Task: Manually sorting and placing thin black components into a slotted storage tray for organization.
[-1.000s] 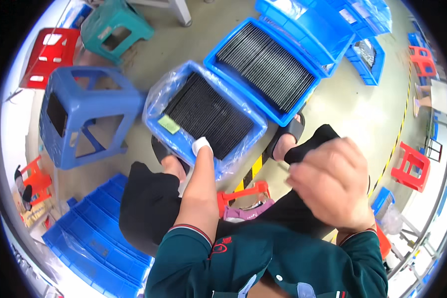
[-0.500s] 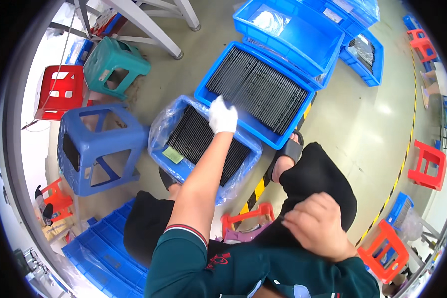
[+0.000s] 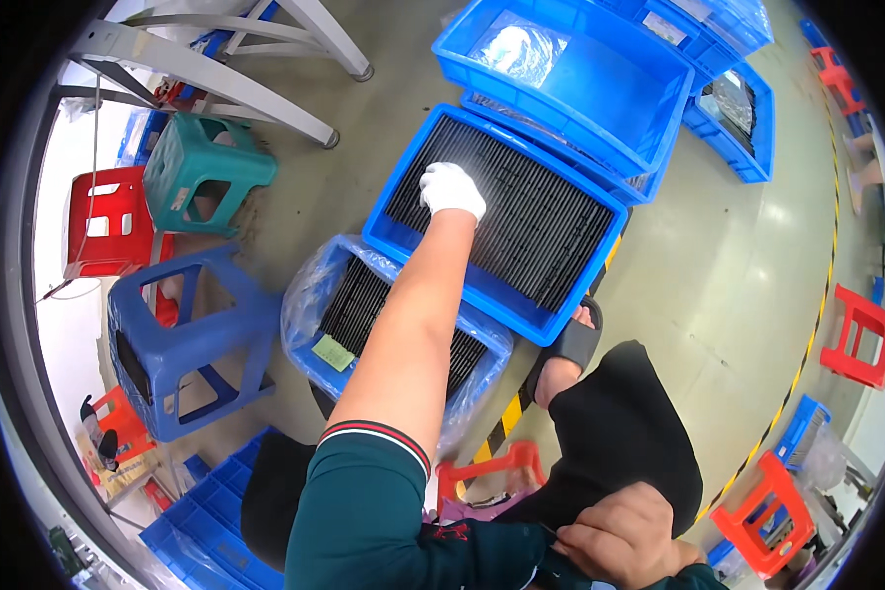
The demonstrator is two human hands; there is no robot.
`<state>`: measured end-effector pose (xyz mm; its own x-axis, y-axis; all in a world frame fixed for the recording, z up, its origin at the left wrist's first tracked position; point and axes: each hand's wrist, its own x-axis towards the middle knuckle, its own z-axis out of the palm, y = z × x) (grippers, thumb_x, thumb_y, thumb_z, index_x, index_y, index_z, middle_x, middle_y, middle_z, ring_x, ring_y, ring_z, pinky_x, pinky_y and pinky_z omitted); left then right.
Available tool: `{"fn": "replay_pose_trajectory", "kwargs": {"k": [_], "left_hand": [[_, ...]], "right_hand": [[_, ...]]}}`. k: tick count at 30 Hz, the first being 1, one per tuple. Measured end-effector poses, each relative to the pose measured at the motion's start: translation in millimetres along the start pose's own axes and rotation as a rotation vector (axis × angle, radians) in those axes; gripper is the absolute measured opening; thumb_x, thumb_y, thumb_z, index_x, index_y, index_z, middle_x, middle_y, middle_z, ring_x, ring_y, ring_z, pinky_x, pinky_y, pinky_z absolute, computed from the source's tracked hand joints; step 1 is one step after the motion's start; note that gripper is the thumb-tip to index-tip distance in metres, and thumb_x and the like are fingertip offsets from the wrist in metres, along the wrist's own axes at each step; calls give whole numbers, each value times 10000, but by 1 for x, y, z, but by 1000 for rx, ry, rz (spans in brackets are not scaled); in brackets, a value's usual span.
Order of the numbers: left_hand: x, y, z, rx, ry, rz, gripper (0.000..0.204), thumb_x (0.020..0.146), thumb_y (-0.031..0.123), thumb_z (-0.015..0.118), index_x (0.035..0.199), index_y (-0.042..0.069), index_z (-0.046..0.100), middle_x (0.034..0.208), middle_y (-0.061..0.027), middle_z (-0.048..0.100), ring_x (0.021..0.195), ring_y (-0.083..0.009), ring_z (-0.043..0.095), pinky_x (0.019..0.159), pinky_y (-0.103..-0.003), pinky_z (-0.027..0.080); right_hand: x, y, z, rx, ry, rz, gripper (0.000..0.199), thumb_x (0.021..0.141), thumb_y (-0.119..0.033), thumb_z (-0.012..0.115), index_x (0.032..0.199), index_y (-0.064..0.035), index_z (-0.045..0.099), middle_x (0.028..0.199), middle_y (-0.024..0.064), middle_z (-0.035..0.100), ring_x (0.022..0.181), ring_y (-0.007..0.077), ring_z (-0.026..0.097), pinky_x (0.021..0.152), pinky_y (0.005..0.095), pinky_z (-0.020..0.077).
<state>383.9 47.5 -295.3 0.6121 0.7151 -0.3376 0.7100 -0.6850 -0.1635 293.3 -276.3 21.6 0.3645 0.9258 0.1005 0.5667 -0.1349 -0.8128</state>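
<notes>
The left hand in a white glove rests its bent fingers on the black strips in the blue bin on the floor, while the bare right hand stays clenched near the knee.

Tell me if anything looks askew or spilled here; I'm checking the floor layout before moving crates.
Nothing is spilled. The one oddity: the empty blue crate sits skewed on the far corner of the crate of black strips, which the gloved left hand touches. The right hand rests by the knee.
</notes>
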Motion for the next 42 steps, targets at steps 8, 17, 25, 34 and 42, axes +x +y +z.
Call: {"fn": "replay_pose_trajectory", "kwargs": {"k": [8,17,25,34,42], "left_hand": [[39,-10,35,-102,162,48,174,861,147,559,981,32,609,1034,-200,616,947,-335,653,787,-410,552],[47,-11,48,-52,217,19,268,881,222,524,1031,10,590,966,-175,637,860,-338,662,581,-462,553],[25,-38,1,-330,-50,67,201,831,152,493,962,36,593,912,-213,656,917,-359,660,767,-457,535],[-121,-90,-36,-2492,-1366,445,334,774,68,695,1090,58,588,943,-115,568,911,-322,572,818,-485,496],[-267,-131,-89,-2786,-964,446,343,878,220,637,1184,94,545,998,-103,528,1049,-342,512,884,-521,439]], "right_hand": [[1,3,-5,9,-2,39,214,691,-90,750,864,-25,642,784,103,586,653,253,580,550,343,442],[3,5,-7,48,17,39,188,707,-86,736,858,-19,647,778,110,584,649,256,581,552,347,442],[0,-1,-6,95,17,18,187,713,-91,734,864,-28,643,781,109,585,652,254,581,555,352,442],[-14,-10,15,55,-20,-123,235,659,-148,804,832,-80,660,773,53,623,672,210,601,563,324,450],[-13,-29,39,191,245,-6,120,692,13,708,768,-31,626,739,85,600,679,242,584,629,317,478]]}}
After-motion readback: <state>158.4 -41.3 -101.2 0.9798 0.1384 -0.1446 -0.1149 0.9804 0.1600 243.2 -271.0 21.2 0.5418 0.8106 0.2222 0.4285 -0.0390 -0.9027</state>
